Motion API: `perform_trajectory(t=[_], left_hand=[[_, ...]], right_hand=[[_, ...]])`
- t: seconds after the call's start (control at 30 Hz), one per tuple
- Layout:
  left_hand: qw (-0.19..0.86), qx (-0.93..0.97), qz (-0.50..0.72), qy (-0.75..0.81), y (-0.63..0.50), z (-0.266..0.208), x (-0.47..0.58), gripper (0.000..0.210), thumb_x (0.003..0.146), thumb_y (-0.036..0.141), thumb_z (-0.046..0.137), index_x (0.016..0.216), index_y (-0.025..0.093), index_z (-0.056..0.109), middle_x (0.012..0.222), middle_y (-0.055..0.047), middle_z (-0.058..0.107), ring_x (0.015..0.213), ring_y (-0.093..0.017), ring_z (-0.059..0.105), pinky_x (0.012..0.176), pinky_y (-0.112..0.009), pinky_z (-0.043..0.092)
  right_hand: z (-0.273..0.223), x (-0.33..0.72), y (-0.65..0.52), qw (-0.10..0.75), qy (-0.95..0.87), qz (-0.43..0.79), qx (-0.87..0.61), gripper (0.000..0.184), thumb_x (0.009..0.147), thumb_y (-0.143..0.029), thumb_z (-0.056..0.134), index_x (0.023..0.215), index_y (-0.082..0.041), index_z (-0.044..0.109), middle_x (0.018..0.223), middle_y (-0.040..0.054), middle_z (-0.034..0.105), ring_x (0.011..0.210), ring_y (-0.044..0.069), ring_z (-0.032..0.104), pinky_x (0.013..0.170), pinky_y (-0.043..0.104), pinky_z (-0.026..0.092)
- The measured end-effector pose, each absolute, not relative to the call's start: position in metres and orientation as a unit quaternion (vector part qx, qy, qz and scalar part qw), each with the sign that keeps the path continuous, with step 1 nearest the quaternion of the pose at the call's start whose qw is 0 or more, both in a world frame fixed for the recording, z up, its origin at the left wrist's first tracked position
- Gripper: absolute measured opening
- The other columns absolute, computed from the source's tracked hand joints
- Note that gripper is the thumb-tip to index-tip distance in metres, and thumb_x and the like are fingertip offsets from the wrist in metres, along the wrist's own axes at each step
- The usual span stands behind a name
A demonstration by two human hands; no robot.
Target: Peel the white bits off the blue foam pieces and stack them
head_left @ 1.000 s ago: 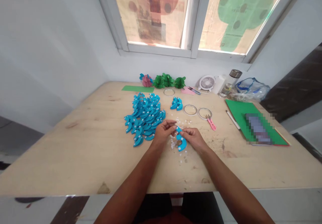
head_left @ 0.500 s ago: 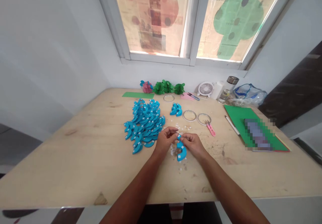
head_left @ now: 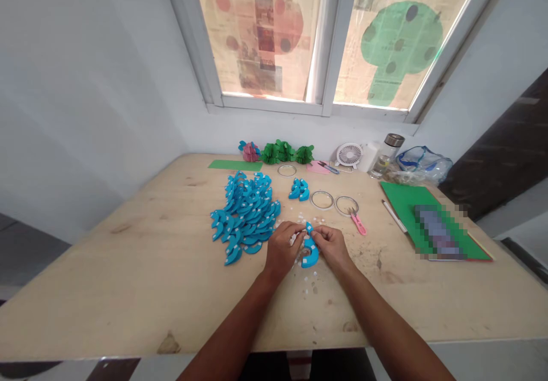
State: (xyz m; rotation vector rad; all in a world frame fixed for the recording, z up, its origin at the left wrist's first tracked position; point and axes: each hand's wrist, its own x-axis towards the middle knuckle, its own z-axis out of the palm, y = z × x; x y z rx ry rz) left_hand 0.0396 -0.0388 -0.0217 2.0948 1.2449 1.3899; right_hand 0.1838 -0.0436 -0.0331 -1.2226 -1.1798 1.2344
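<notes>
Right hand (head_left: 331, 247) pinches a blue piece (head_left: 309, 227) above the wooden table (head_left: 141, 267)

The table spreads beneath a window (head_left: 261, 39) papered with newsprint. At its right lies a green folder (head_left: 398, 193); left of centre, a heap of blue arc-shaped pieces (head_left: 248, 204) with white patches. A clear plastic bag (head_left: 426, 167) sits at the back right, near a lidded bottle (head_left: 385, 158) and a white fan (head_left: 349, 154).

The hands meet near the table's middle, just right of the heap. The right thumb and forefinger are closed on the blue piece. The left hand (head_left: 281, 250) has its fingers curled, tips right beside that piece; whether they grip it, I cannot tell.

Beyond the hands lies a small blue cluster (head_left: 298, 189), then a thin ring (head_left: 322, 208) to its right. Pink-handled snips (head_left: 358, 225) touch a second ring (head_left: 336, 205). Just below the held piece rests a single blue arc (head_left: 313, 258), with white scraps (head_left: 315, 274) scattered around.
</notes>
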Motion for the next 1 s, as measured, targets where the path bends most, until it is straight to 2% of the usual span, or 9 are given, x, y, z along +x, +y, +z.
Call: perform_trajectory(t=[0.23,0.53,1.0], left_hand=[[0.132,0.732,0.505,0.437,-0.041,-0.02,0.04,0.011,0.08,0.023,0.052,0.079,0.02,0.062,0.077,-0.005,0.065,0.077,-0.017,0.059,0.07,-0.03,0.046],[0.101,0.759,0.473,0.436,-0.042,-0.022,0.041,0.015,0.082,0.023,0.05,0.083,0.019,0.065,0.079,-0.007,0.067,0.081,-0.02,0.06,0.073,-0.032,0.045],[0.124,0.754,0.45,0.462,-0.038,-0.03,0.04,0.017,0.081,0.023,0.05,0.077,0.021,0.066,0.075,-0.006,0.067,0.076,-0.019,0.059,0.07,-0.03,0.043]], right_hand=[[-0.037,0.186,-0.042,0.49,-0.514,0.473,-0.522,0.028,0.069,-0.042,0.06,0.065,-0.014,0.064,0.052,-0.0015,0.054,0.045,0.01,0.044,0.043,0.022,0.033],[-0.038,0.186,-0.044,0.458,-0.575,0.405,-0.544,0.027,0.074,-0.039,0.056,0.075,-0.014,0.067,0.058,-0.0001,0.058,0.051,0.012,0.049,0.048,0.022,0.037],[-0.029,0.185,-0.05,0.41,-0.64,0.326,-0.562,0.024,0.075,-0.035,0.054,0.073,-0.016,0.069,0.054,-0.0007,0.055,0.049,0.012,0.046,0.048,0.023,0.033]])
